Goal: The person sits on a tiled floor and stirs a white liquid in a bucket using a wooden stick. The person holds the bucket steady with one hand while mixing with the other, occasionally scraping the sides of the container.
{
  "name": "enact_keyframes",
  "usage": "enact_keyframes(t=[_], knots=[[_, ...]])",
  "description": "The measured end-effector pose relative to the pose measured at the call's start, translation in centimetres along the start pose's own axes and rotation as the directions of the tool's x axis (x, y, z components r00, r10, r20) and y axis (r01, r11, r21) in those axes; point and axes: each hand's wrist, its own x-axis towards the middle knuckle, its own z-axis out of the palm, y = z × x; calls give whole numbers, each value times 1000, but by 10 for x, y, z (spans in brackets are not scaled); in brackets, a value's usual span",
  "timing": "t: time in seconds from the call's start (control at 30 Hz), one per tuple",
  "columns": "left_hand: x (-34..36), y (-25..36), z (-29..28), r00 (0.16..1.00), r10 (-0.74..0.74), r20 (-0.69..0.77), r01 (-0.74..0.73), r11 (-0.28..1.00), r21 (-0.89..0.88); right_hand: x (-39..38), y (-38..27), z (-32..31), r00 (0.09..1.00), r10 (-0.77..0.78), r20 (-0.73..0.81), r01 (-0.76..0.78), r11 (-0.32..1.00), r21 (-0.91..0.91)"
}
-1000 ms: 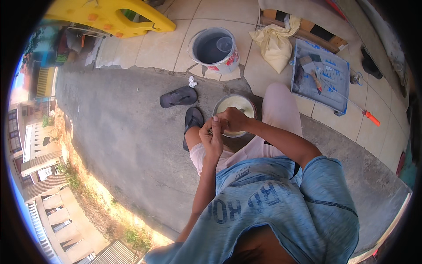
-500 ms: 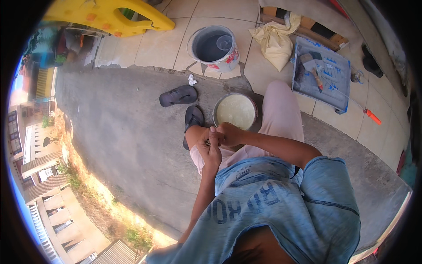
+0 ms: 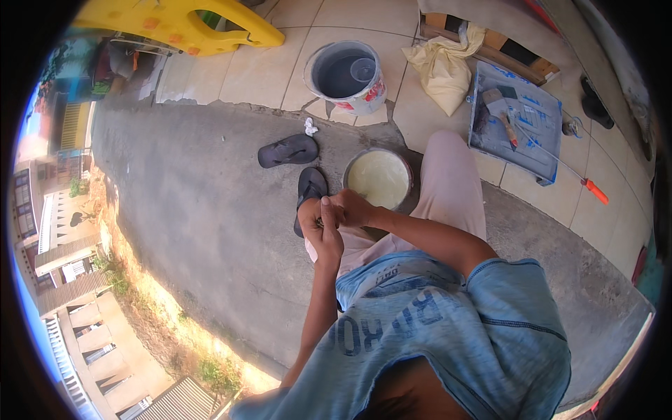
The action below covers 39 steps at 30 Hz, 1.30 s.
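Observation:
In front of my lap, my two closed hands meet. My left hand [image 3: 327,239], thumb upward, is wrapped round something small and dark that barely shows between its fingers. Against it presses my right hand [image 3: 352,208], fingers curled and their inside hidden; what it grips, if anything, cannot be made out. Just beyond the right hand a round bucket [image 3: 380,179] of pale cream-coloured liquid or paste stands between my legs. A black flip-flop [image 3: 312,183] is on my left foot.
A loose flip-flop [image 3: 288,150] lies on the concrete near a crumpled white scrap [image 3: 310,127]. On the tiles stand a grey-stained bucket [image 3: 368,98], a cream sack [image 3: 446,70] and a blue-stained tray [image 3: 539,150] with scrapers and an orange-handled tool [image 3: 595,191]. A yellow plastic piece [image 3: 168,24] is far left.
My joined hands have shifted slightly left, away from the bucket of cream-coloured contents. Both remain closed. The whole view has moved a little.

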Motion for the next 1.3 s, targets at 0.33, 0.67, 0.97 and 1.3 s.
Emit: enact_keyframes(t=[0.33,0.67,0.97,1.3], knots=[[5,32,33,997,-43,66,47,997,-64,-1,8,-52,999,-38,-34,29,967,-253],[-2,23,13,992,-94,83,98,994,-49,-17,-11,-16,999,-4,-40,1,998,-65],[3,9,27,999,-34,19,35,996,-79,6,11,-43,991,-96,-88,75,972,-224],[-5,28,26,996,58,74,-61,998,31,-19,-2,-27,997,-69,43,68,998,13]])
